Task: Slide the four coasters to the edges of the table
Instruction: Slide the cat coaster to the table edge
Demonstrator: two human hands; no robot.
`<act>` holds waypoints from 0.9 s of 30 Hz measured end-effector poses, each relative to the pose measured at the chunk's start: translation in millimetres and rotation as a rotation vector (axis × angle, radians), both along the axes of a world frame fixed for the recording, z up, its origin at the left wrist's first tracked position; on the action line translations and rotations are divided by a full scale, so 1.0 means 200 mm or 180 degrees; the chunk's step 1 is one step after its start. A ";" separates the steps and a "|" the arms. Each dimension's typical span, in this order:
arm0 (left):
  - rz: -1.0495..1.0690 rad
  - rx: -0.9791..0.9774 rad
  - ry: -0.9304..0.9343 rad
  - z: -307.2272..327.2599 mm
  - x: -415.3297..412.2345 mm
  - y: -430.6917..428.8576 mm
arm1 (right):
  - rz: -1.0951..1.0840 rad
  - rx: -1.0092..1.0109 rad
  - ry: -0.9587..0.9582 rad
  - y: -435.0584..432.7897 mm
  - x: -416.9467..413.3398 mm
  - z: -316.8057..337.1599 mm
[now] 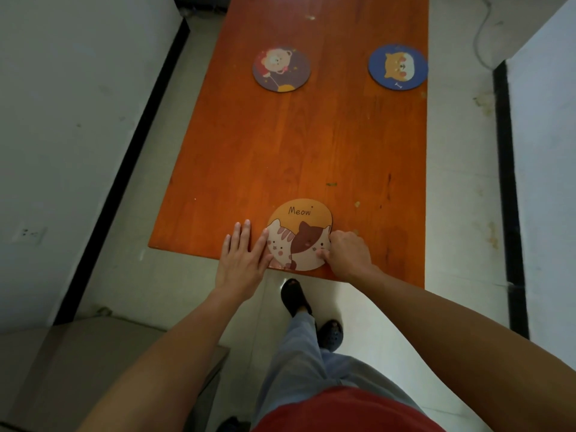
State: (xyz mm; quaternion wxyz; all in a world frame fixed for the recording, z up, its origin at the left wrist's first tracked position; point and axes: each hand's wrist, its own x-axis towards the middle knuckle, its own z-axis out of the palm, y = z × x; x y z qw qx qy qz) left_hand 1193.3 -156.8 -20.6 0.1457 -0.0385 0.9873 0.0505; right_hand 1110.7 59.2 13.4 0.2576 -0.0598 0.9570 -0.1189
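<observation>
An orange "Meow" coaster (300,232) with two cartoon cats lies at the near edge of the orange wooden table (296,145). My left hand (241,260) lies flat with fingers spread, its index finger touching the coaster's left rim. My right hand (349,255) is curled at the coaster's right rim, thumb pressed on its face. A dark purple bear coaster (281,69) sits far left of centre. A blue dog coaster (398,67) sits at the far right edge. Only three coasters show.
Pale tiled floor (461,151) surrounds the table. White walls with black skirting stand on both sides. A beige box or stool (109,363) sits at lower left. My legs and dark sandals (294,296) are just below the table's near edge.
</observation>
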 end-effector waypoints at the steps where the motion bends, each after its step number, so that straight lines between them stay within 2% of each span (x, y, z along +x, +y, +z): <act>1: -0.0001 0.0000 -0.0041 0.01 0.00 0.00 | 0.0019 0.0040 0.0045 0.00 0.00 0.01; 6: -0.0190 -0.0044 -0.0195 0.09 -0.04 -0.01 | 0.0087 0.0257 0.0412 0.05 -0.04 0.05; 14: -0.0540 -0.0265 0.0010 0.35 -0.26 -0.21 | 0.0572 0.0534 0.0938 -0.06 -0.33 0.30; 20: -0.0626 -0.0359 0.0060 0.54 -0.57 -0.51 | 0.1049 0.0560 0.1302 -0.42 -0.54 0.47; 27: -0.1014 -0.0382 0.0234 0.75 -0.96 -0.98 | 0.1206 0.0749 0.1416 -0.94 -0.85 0.57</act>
